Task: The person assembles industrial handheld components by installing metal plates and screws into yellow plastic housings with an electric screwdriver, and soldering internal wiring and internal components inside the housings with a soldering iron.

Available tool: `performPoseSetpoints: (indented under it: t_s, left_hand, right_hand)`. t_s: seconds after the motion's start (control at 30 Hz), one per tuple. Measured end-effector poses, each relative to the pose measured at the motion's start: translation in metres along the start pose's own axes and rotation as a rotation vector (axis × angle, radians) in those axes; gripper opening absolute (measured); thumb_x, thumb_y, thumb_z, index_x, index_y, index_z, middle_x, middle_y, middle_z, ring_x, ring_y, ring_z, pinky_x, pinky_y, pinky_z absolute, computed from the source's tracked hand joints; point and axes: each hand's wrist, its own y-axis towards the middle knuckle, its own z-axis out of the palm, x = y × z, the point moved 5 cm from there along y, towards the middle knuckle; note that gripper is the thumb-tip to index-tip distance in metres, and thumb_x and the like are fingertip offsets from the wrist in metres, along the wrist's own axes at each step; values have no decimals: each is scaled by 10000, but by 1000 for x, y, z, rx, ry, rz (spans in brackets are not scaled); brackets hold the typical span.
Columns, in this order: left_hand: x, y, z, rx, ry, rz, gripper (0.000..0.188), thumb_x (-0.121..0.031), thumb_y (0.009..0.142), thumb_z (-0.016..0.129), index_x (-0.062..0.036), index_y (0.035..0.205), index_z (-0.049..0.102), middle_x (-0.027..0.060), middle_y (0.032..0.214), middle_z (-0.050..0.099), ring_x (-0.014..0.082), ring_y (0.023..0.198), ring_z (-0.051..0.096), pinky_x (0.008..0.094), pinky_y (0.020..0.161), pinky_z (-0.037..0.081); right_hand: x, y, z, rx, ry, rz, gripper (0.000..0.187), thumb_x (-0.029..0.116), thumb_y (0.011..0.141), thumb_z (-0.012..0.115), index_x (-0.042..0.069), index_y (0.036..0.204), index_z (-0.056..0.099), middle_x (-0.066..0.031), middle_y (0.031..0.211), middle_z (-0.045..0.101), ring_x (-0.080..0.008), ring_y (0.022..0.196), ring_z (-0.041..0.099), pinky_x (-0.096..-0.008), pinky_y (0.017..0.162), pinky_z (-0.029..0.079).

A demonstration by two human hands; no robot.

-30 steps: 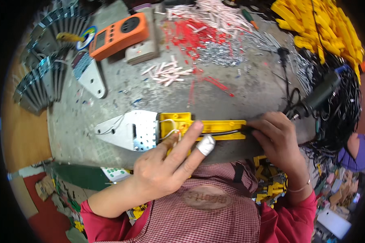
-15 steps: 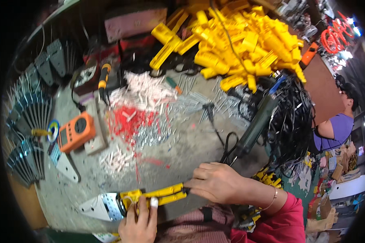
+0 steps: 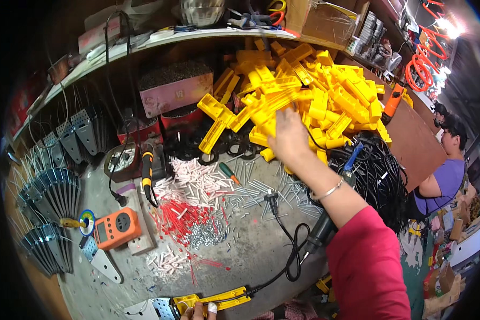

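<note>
At the near edge, a yellow plastic handle shell (image 3: 234, 297) lies joined to a perforated metal plate (image 3: 162, 308). A black cable (image 3: 274, 278) runs into the shell's right end. My left hand (image 3: 198, 311) holds the shell, a white wrap on one fingertip; only its fingers show. Reaching far across the bench, my right hand (image 3: 292, 136) is at the front of a heap of yellow handle shells (image 3: 352, 90). Its fingers are closed on one yellow handle shell (image 3: 265, 116), slightly blurred.
A dark electric screwdriver (image 3: 321, 233) lies beside black cables (image 3: 378, 181), under my right forearm. White sleeves (image 3: 194, 178), red wires (image 3: 178, 221) and screws (image 3: 266, 191) cover mid-bench. Left stand an orange meter (image 3: 117, 228), a soldering iron (image 3: 148, 168) and metal plates (image 3: 48, 202). A person (image 3: 442, 176) sits right.
My right hand has left the near handle shell and moved forward to the yellow heap. The view has tilted up, showing the shelf. My left hand stays at the near shell, whose black cable is now visible.
</note>
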Motion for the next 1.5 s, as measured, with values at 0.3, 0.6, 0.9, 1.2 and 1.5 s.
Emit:
performPoseSetpoints:
  t_s: [0.3,0.6,0.9,1.2,1.5]
  left_hand:
    - [1,0,-2,31,-37,-23,623,-137,714,640,-107,1330,544,126,1227,581,293,901,610,316,526,536]
    - [7,-4,2,15,-52,-36,598,-138,731,619,-103,1324,547,138,1270,566,285,927,604,306,535,540]
    - [7,-5,0,53,-89,34,642,-109,734,598,-60,1366,491,179,1306,526,314,962,578,318,566,548]
    - [8,-1,-2,57,-112,37,643,-111,740,592,-76,1374,489,161,1311,529,305,929,589,315,555,546]
    - [6,-8,4,120,-80,-9,626,-127,754,575,-87,1373,495,152,1317,532,293,893,596,305,516,532]
  right_hand:
    - [56,-40,19,233,62,-384,524,75,759,576,85,1282,545,-116,1049,542,-272,1020,527,-389,807,459]
    - [48,5,-19,264,373,-271,180,196,818,573,73,885,687,-136,989,625,-321,962,595,-444,837,504]
    - [-21,88,21,100,110,-79,529,208,783,707,37,1258,549,-146,1194,569,-311,1187,501,-407,1015,411]
    - [-10,76,27,208,468,-290,474,298,839,662,85,1253,570,-174,1255,568,-343,1192,507,-433,1025,395]
    - [-75,159,75,435,219,257,526,464,933,487,165,1365,458,-214,1287,565,-369,1233,500,-432,1051,361]
